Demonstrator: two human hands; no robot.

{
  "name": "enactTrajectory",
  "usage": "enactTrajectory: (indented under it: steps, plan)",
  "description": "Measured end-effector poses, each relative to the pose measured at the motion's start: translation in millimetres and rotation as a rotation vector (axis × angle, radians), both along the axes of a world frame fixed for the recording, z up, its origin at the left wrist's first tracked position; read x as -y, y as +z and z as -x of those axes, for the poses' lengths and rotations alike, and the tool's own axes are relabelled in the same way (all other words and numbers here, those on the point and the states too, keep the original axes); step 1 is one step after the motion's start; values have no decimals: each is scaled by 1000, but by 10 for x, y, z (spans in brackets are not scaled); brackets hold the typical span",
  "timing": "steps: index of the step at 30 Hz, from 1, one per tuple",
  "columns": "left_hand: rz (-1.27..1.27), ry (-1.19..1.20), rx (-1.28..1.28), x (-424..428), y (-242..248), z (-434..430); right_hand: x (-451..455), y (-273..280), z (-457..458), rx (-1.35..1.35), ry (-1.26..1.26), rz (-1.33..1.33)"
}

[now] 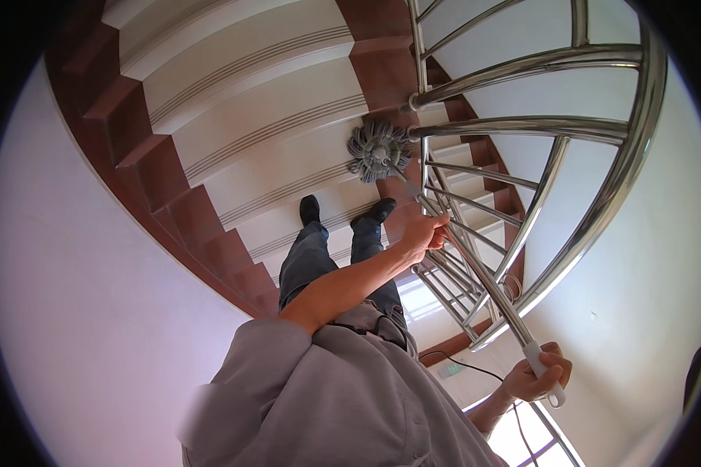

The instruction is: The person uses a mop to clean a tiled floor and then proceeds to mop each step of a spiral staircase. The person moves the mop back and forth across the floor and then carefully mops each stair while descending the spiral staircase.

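Note:
A string mop crosses the view on a slant. Its round head of grey strands [379, 150] rests on a cream stair tread [269, 122], close to the foot of a railing post. My left hand [426, 236] is wrapped around the metal mop pole [483, 274] partway along it. At the pole's upper end, my right hand [540, 373] grips the pale plastic handle [538, 359]. The pole passes in front of the stainless steel railing [607, 169] as I see it. My feet, in dark shoes [310, 210], stand on the stairs below the mop head.
Red-brown tiles [178, 216] border the curved staircase on both sides, and grooved strips line the step edges. A white wall [94, 280] rises at left. More steps [455, 154] show through the railing. A dark cord [467, 363] hangs by my right arm, near a bright window [517, 435].

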State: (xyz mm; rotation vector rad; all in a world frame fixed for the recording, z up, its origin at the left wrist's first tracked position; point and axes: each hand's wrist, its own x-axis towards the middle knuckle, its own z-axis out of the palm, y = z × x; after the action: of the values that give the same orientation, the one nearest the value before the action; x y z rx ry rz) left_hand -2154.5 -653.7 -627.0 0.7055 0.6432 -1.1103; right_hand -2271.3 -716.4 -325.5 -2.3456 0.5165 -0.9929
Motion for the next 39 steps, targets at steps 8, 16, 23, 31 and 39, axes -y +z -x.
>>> enactTrajectory:
  steps: [8, 16, 23, 31, 39]
  plan:
    - [172, 62, 37, -34, -126, -38, -70, -30, -160, 120, 17, -40]
    - [160, 9, 6, 21, 5, -181, 273, -18, -455, 172, 125, 46]
    - [196, -50, 19, 439, -121, 227, 1034, -304, 69, 462, 149, 20]
    - [411, -27, 27, 1069, -283, 804, 2039, -451, 981, 383, 298, 19]
    - [360, -349, -87, 1592, -268, 1518, 2568, -321, 1600, 302, 267, 61]
